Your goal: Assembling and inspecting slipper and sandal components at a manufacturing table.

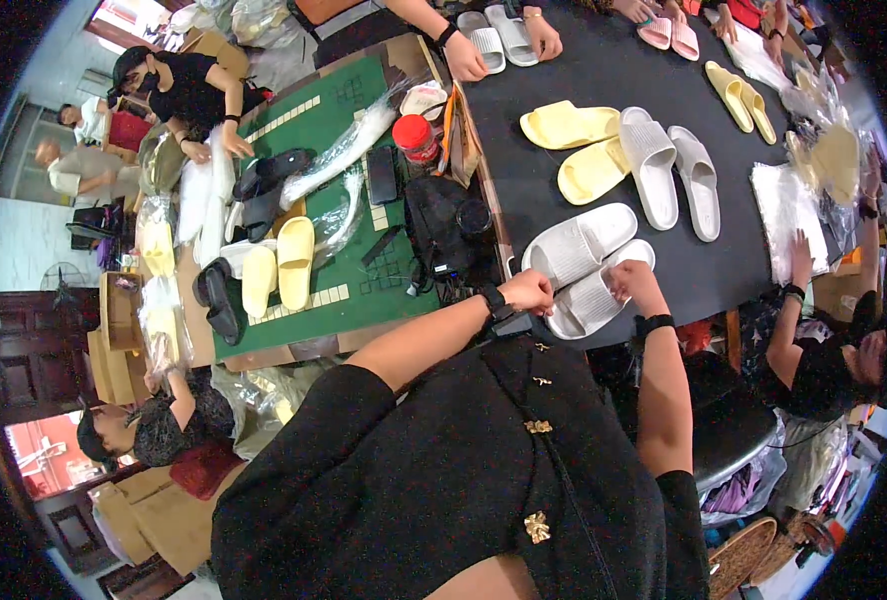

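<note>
Two white ribbed slippers lie side by side at the near edge of the dark table, a farther slipper and a nearer slipper. My right hand is closed, its fingertips at the strap of the nearer slipper. At that slipper's left end is my left hand, fingers pinched together; what they hold, if anything, is hidden. Just beyond lie a pair of light grey slippers, one of them a ribbed slipper, and a pair of pale yellow slippers, the upper slipper overlapping the other.
Other people's hands work around the dark table, one on a stack of clear bags at right. On the left, a green table bears yellow slippers, black slippers, plastic bags, a phone and a red-lidded jar.
</note>
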`<state>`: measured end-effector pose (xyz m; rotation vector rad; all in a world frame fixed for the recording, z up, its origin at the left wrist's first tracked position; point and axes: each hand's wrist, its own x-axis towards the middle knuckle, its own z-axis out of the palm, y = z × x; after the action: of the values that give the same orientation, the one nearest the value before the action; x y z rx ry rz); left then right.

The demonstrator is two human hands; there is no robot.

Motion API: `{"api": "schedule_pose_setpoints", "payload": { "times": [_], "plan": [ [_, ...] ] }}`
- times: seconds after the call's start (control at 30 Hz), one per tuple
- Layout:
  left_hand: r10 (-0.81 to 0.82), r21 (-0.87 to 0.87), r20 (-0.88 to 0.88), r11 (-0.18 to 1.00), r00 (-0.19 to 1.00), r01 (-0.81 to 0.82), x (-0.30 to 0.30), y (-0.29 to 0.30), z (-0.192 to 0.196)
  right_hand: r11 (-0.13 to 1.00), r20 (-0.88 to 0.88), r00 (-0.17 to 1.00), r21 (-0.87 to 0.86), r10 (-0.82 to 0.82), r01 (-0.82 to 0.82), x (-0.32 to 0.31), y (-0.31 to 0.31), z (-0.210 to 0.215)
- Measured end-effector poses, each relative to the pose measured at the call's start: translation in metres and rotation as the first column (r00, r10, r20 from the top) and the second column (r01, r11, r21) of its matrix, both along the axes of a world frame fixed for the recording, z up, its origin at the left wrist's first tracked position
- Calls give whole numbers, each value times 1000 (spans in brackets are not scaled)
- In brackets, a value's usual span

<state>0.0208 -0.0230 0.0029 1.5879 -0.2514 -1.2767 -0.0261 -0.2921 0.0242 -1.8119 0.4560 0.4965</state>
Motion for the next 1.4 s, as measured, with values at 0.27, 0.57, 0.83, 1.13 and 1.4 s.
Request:
{"api": "schedule_pose_setpoints", "payload": {
  "times": [0.27,0.57,0.83,1.13,1.4],
  "plan": [
    [-3,-46,8,999,1000,4,-4,-1,-4,991,-29,996,101,-84,87,-3,-1,1],
    [-61,-66,-91,996,994,55,-4,0,-16,998,-7,1000,53,21,-21,-5,4,-18],
    [-156,-26,-1,987,988,156,-15,-1,-21,991,35,995,-104,91,-87,-4,12,-23],
    [-257,-17,-29,966,966,256,-21,-15,-24,988,13,995,120,-96,94,-11,18,-22],
    [-342,-96,-41,937,939,337,-11,-15,-40,990,84,990,94,-114,106,-3,22,-21]
  ]
}}
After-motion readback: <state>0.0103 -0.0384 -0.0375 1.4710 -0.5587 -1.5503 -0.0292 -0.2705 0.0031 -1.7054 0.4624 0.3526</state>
